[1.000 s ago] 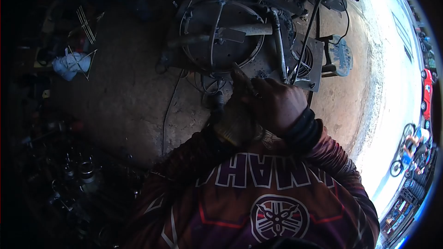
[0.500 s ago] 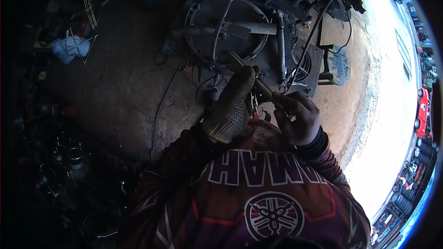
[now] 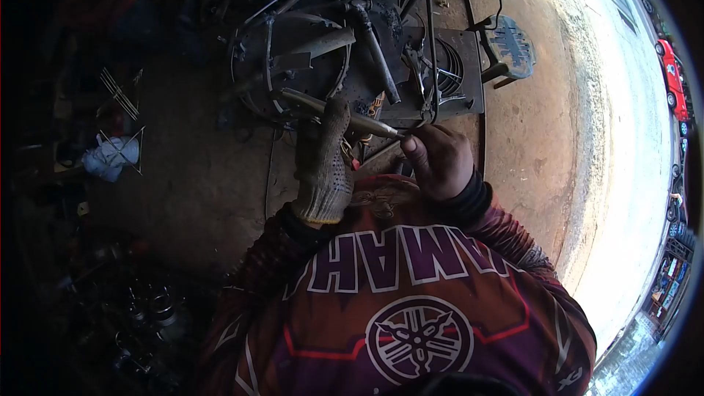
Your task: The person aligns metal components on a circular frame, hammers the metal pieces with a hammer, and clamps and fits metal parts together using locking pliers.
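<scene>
Across my front lies a long metal pipe (image 3: 372, 126), slanting from upper left to lower right. My left hand (image 3: 324, 165), in a dotted knit work glove, is closed around its middle part. My right hand (image 3: 441, 161), bare, has its fingers wrapped around the lower right end, thumb on top. Just beyond the pipe's far end is a round metal ring frame (image 3: 268, 51) on the dark worktable (image 3: 458, 108). A small red-handled item (image 3: 355, 164) shows just below the pipe, partly hidden; I cannot tell its kind.
A flat metal strip (image 3: 323, 45) lies over the ring, with a thick pipe (image 3: 378, 59) beside it. Curved rods (image 3: 449, 77) lie on the table's right part. A worn stool (image 3: 508, 48) stands right of it. At left are a white bundle (image 3: 111, 157) and thin rods (image 3: 119, 94).
The view has shifted, so the table now appears further left. Both hands and the pipe sit further left in view, and the pipe lies at a flatter slant. Both hands still grip it.
</scene>
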`<state>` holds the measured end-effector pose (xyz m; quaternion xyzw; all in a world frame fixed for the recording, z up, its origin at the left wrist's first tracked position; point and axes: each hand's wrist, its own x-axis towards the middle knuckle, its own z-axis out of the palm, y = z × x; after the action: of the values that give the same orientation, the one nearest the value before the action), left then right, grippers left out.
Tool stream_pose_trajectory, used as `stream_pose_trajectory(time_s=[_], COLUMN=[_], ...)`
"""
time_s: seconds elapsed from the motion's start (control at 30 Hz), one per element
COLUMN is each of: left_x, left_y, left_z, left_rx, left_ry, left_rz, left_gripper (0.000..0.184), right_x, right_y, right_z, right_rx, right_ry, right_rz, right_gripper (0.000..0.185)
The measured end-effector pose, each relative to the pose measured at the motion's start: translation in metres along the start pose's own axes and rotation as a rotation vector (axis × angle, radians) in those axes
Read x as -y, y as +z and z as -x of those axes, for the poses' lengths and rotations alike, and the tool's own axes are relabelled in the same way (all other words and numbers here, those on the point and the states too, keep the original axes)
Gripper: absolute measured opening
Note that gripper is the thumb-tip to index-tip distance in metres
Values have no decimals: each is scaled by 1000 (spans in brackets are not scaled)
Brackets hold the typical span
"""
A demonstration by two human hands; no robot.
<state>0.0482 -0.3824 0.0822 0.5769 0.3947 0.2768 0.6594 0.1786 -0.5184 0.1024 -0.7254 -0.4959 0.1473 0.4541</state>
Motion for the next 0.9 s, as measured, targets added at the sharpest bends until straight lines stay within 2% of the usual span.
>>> stream_pose_trajectory(time_s=[0.03,0.07,0.13,0.17,0.2,0.23,0.33,0.4,0.43,0.47,0.5,0.53,0.57,0.63,0.67,0.73,0.77,0.87,0.9], left_x=[9,18,27,30,28,24,6,10,18,20,18,0,-12,-15,-17,-21,-24,-26,-22], left_y=[-5,-12,-22,-24,-24,-23,-19,-21,-26,-27,-26,-16,-11,-11,-12,-5,0,6,6], left_z=[-2,-4,-8,-8,-7,-6,-2,-1,-1,-1,-1,-1,-1,-2,-2,-1,-1,2,1], left_rx=[19,38,74,86,95,110,139,144,158,179,157,124,84,127,173,221,277,228,216], left_ry=[150,301,602,674,748,564,5,-180,218,409,610,195,-219,-234,-250,-289,-327,-434,-435], left_rz=[-116,-231,-456,-514,-569,-397,122,296,-152,-384,-605,-146,314,296,276,287,295,367,378], left_gripper=[34,36,39,39,40,41,44,45,44,44,43,42,42,43,44,44,43,36,36], right_x=[-2,-3,-4,-3,-1,-1,-2,-1,-1,-2,-4,-5,-7,-10,-10,-8,-2,14,12], right_y=[1,0,-2,0,2,3,3,3,4,4,4,2,0,-3,-1,4,5,4,0], right_z=[3,3,-1,-3,-6,-7,-5,-4,-5,-5,-5,-5,-6,-9,-11,-12,-14,-24,-29], right_rx=[97,91,169,166,6,-151,-88,-38,10,12,96,180,185,278,285,188,199,329,455], right_ry=[234,237,382,386,166,-55,-80,-24,32,29,136,241,239,306,303,333,330,373,436], right_rz=[-150,-154,-419,-424,-293,-158,-70,-24,22,21,-73,-167,-167,-424,-424,-563,-563,-486,-355], right_gripper=[24,24,28,28,27,27,27,27,28,28,30,33,33,44,44,43,43,39,38])
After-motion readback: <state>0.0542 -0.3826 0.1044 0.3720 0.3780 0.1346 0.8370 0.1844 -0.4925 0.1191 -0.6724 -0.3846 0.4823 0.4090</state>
